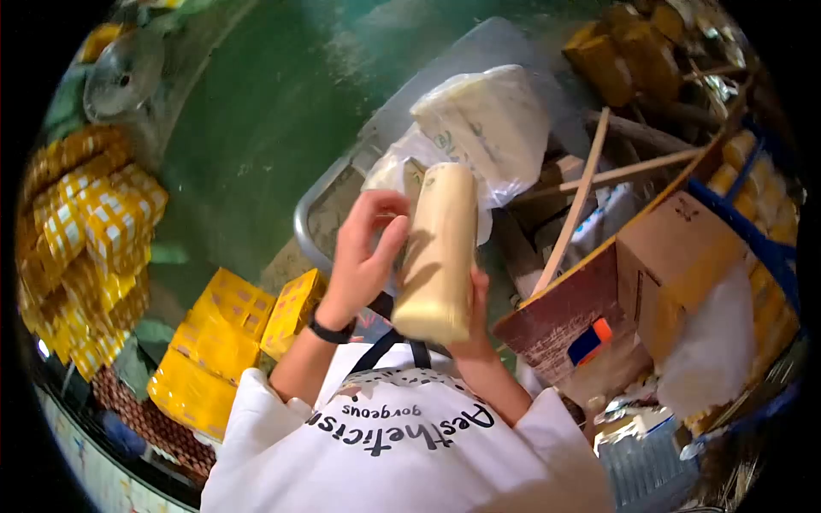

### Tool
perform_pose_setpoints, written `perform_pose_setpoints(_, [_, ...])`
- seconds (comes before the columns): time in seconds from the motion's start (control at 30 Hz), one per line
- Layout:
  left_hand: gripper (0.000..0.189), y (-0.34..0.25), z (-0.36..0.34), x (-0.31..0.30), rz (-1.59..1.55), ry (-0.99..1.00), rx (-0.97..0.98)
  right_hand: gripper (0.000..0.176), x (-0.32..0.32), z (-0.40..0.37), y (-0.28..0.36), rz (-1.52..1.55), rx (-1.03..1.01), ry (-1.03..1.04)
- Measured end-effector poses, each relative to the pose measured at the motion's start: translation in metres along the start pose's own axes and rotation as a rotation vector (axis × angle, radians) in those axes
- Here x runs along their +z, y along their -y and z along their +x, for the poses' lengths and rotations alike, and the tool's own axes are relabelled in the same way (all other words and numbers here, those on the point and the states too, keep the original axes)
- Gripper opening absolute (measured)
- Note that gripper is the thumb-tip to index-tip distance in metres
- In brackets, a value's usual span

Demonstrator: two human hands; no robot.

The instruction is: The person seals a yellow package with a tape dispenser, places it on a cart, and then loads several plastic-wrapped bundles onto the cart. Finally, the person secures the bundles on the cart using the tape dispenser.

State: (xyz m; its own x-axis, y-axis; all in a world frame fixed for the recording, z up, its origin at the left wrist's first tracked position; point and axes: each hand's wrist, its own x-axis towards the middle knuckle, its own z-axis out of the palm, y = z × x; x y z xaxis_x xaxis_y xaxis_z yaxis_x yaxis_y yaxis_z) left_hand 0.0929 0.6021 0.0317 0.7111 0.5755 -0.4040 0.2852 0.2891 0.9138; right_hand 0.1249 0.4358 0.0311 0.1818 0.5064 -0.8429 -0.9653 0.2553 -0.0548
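A pale cream cylindrical roll [440,248], smooth and slightly shiny, is held tilted in front of my chest. My right hand [475,316] grips it from the right near the lower end, its fingers mostly hidden behind the roll. On the other side, my left hand [366,252] is raised beside the roll, with bent fingers and the thumb apart, holding nothing. A dark band circles my left wrist. Just beyond the roll lies a clear plastic bag [492,128] with cream-coloured contents and green print.
A curved metal frame [306,222] stands ahead on the green floor [256,128]. Yellow taped packages [209,359] sit at the left, near a heap of yellow-and-white checked bundles [94,231]. Cardboard boxes [684,231], wooden strips [581,201] and plastic wrap crowd the right.
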Motion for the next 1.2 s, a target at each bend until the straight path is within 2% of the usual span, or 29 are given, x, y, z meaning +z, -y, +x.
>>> perform_pose_setpoints(0.03, [0.017,-0.003,0.000,-0.005,0.070,0.036,0.027,0.069,-0.012,-0.019,0.007,-0.037,0.080,0.039])
perform_pose_setpoints(0.1, [0.014,-0.006,0.003,-0.015,0.367,0.116,0.138,0.067,-0.047,-0.057,0.014,0.034,0.086,0.012])
perform_pose_setpoints(0.17, [0.013,0.000,0.004,-0.017,0.405,0.111,0.144,0.069,-0.095,-0.101,0.025,-0.180,-0.051,-0.212])
perform_pose_setpoints(0.2, [0.013,0.001,0.004,-0.016,0.438,0.106,0.117,0.072,-0.131,-0.120,0.030,-0.336,-0.239,-0.334])
perform_pose_setpoints(0.23, [0.012,0.009,0.003,-0.016,0.505,0.108,0.144,0.075,-0.137,-0.128,0.035,-0.490,-0.423,-0.458])
perform_pose_setpoints(0.3, [0.013,0.014,-0.002,-0.010,0.587,0.142,0.127,0.081,-0.125,-0.143,0.050,-0.616,-0.597,-0.901])
perform_pose_setpoints(0.37, [0.015,0.020,-0.006,0.001,0.837,0.180,0.268,0.083,-0.182,-0.148,0.062,-0.875,-0.776,-1.094])
perform_pose_setpoints(0.43, [0.017,0.024,-0.012,0.012,1.016,0.231,0.353,0.086,-0.218,-0.153,0.077,-1.165,-0.785,-1.287])
perform_pose_setpoints(0.5, [0.018,0.030,-0.017,0.027,1.115,0.291,0.395,0.090,-0.244,-0.150,0.091,-1.484,-0.624,-1.468])
perform_pose_setpoints(0.57, [0.018,0.036,-0.026,0.039,1.128,0.321,0.366,0.092,-0.277,-0.140,0.094,-1.495,-0.638,-1.488])
perform_pose_setpoints(0.63, [0.022,0.039,-0.035,0.045,1.143,0.369,0.313,0.092,-0.280,-0.132,0.094,-1.452,-0.698,-1.556])
perform_pose_setpoints(0.77, [0.020,0.048,-0.049,0.049,1.161,0.361,0.315,0.071,-0.234,-0.132,0.098,-2.037,-0.904,-1.584])
perform_pose_setpoints(0.87, [0.017,0.050,-0.055,0.044,1.172,0.266,0.345,0.045,-0.169,-0.113,0.108,-2.043,-1.249,-1.111])
perform_pose_setpoints(0.9, [0.015,0.050,-0.055,0.041,1.181,0.234,0.351,0.036,-0.152,-0.095,0.106,-1.808,-1.245,-0.861])
perform_pose_setpoints(0.93, [0.014,0.053,-0.054,0.036,1.190,0.189,0.369,0.028,-0.135,-0.073,0.103,-1.570,-1.219,-0.625])
perform_pose_setpoints(1.0, [0.012,0.062,-0.053,0.026,1.201,0.095,0.403,0.025,-0.100,-0.027,0.091,-1.528,-1.071,-0.327])
perform_pose_setpoints(1.03, [0.011,0.063,-0.054,0.025,1.173,0.081,0.370,0.021,-0.106,0.009,0.083,-1.480,-1.007,-0.212])
perform_pose_setpoints(1.13, [0.012,0.064,-0.053,0.026,1.125,0.042,0.298,0.023,-0.088,0.109,0.057,-1.418,-0.726,0.023])
perform_pose_setpoints(1.17, [0.012,0.064,-0.054,0.026,1.110,0.043,0.304,0.026,-0.084,0.142,0.049,-1.521,-0.668,0.040])
perform_pose_setpoints(1.2, [0.012,0.063,-0.054,0.025,1.097,0.047,0.311,0.030,-0.081,0.174,0.042,-1.498,-0.650,0.128])
